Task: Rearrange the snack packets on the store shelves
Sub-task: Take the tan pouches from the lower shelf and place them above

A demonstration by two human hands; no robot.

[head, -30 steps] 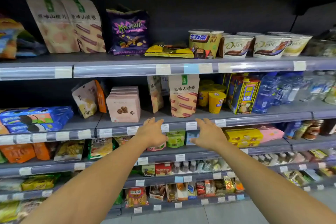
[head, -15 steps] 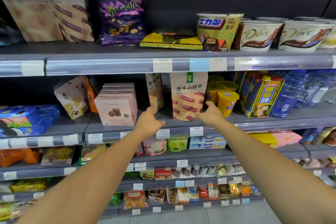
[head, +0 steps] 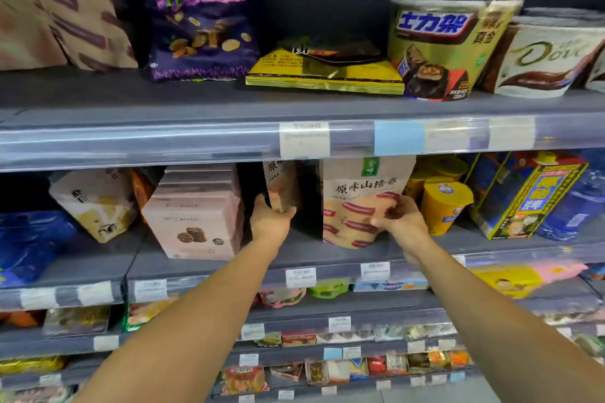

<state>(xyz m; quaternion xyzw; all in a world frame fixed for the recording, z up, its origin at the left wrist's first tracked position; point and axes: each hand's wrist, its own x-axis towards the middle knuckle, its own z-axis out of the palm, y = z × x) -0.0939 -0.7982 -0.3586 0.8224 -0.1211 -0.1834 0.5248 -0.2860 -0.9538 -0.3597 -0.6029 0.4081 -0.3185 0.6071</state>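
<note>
On the middle grey shelf (head: 229, 267), our left hand (head: 270, 222) curls around the lower edge of a narrow tan paper snack pouch (head: 281, 185) turned side-on, while our right hand (head: 401, 217) pinches the front of a wider tan stand-up pouch with red stripes (head: 357, 203). Beside them stand pink cookie boxes (head: 193, 219) and yellow cups (head: 443, 203).

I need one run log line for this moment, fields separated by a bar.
stage: grasping | left hand: on narrow kraft pouch | right hand: on wide kraft pouch | place: middle shelf
</note>
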